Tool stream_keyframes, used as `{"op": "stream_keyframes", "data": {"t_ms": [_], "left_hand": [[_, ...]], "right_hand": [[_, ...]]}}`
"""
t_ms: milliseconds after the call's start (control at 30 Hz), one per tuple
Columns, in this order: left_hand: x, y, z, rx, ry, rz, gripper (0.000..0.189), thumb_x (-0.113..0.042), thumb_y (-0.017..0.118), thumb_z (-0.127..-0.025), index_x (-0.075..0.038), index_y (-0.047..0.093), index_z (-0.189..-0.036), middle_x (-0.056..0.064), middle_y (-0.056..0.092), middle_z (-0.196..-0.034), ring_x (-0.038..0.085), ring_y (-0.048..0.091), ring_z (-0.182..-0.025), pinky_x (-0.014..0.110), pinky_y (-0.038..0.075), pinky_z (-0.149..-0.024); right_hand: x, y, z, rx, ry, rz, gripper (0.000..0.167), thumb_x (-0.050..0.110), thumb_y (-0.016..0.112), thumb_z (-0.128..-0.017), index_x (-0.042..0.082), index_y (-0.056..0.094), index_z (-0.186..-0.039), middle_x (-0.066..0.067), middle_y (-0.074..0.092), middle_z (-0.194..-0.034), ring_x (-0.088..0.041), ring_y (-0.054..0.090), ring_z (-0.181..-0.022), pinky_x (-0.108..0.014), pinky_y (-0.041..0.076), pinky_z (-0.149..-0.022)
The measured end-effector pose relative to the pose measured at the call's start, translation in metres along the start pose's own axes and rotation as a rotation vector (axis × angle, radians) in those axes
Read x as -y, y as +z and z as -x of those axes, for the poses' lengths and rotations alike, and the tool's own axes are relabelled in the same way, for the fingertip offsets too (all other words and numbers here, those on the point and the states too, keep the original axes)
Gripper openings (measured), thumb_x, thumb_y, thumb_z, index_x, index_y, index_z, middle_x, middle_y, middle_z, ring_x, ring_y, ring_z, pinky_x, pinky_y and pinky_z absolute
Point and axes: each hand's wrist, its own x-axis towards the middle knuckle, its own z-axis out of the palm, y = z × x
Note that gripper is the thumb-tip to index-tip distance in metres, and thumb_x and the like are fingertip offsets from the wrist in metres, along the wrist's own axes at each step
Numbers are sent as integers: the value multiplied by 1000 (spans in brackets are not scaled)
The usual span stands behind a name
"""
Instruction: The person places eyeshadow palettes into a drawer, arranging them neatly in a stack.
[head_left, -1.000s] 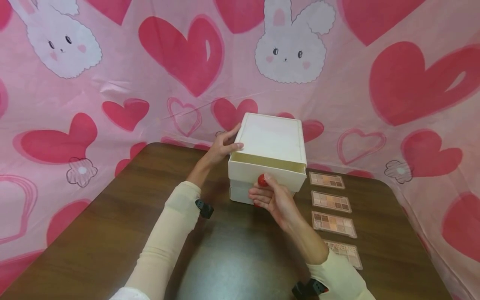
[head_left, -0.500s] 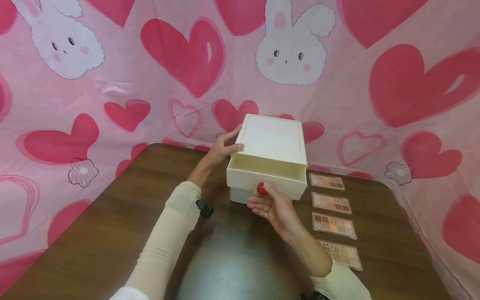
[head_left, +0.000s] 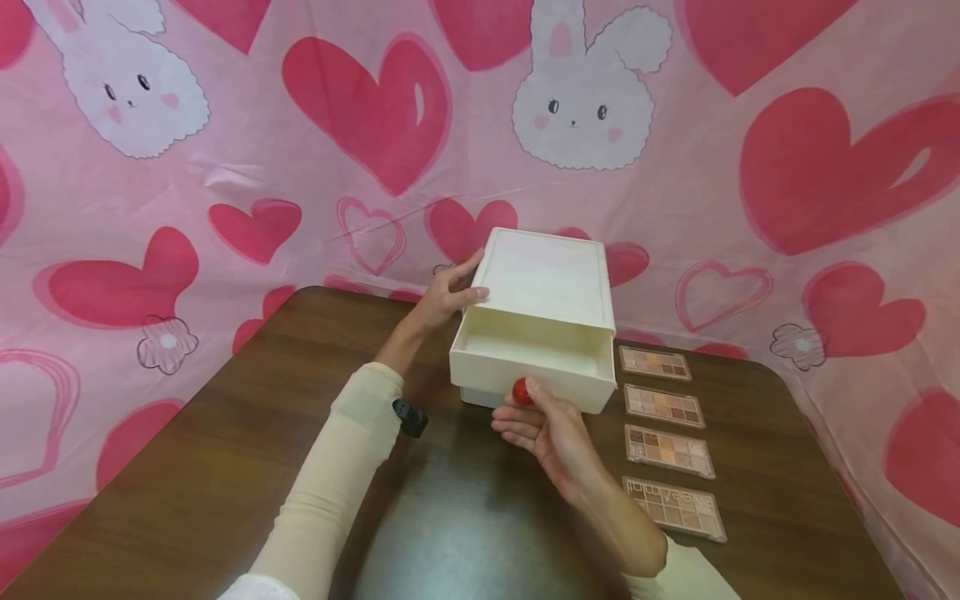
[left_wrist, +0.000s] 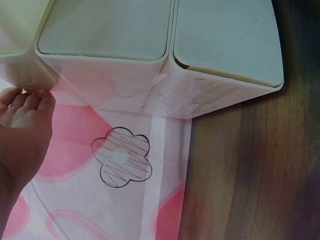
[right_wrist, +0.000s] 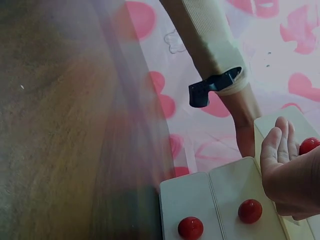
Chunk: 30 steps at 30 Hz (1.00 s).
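Ctr. frame: R hand point(head_left: 551, 429) pinches red knob point(head_left: 521, 391), top drawer point(head_left: 480, 369) part-out; L hand point(head_left: 446, 293), spread, braces drawer unit point(head_left: 543, 275). Prob. opening step; needs further pull.

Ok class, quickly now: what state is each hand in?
Left hand: open, fingers resting against the side of the box.
Right hand: closed, pinching the red knob.

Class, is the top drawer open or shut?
Open: the top drawer juts out from the white cabinet, its inside showing, and the right hand holds its red knob.
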Motion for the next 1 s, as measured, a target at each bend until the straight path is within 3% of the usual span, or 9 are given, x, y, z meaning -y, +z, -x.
{"op": "stream_keyframes", "data": {"t_ms": [200,467,1000], "left_hand": [[1,0,0,-5,11,-13,85,-18,60,-87,6,19,-158,21,16,-169,36,21,-157,51,21,-128],[-1,0,0,3,-4,-22,80,-8,55,-89,6,18,-159,20,16,-170,34,19,-159,49,20,-129],[-2,1,0,3,-11,5,77,-4,53,-90,5,19,-159,19,16,-170,33,19,-159,48,20,-128]], "right_hand": [[-2,2,8,33,2,15,36,34,42,-108,13,69,-97,6,80,-85,-9,76,-85,-24,61,-84],[-6,3,19,93,-14,29,36,34,41,-109,15,70,-98,7,80,-89,-8,76,-88,-24,61,-87],[-14,3,40,166,-13,32,37,32,38,-110,20,71,-99,10,80,-93,-5,76,-89,-23,60,-87]]}}
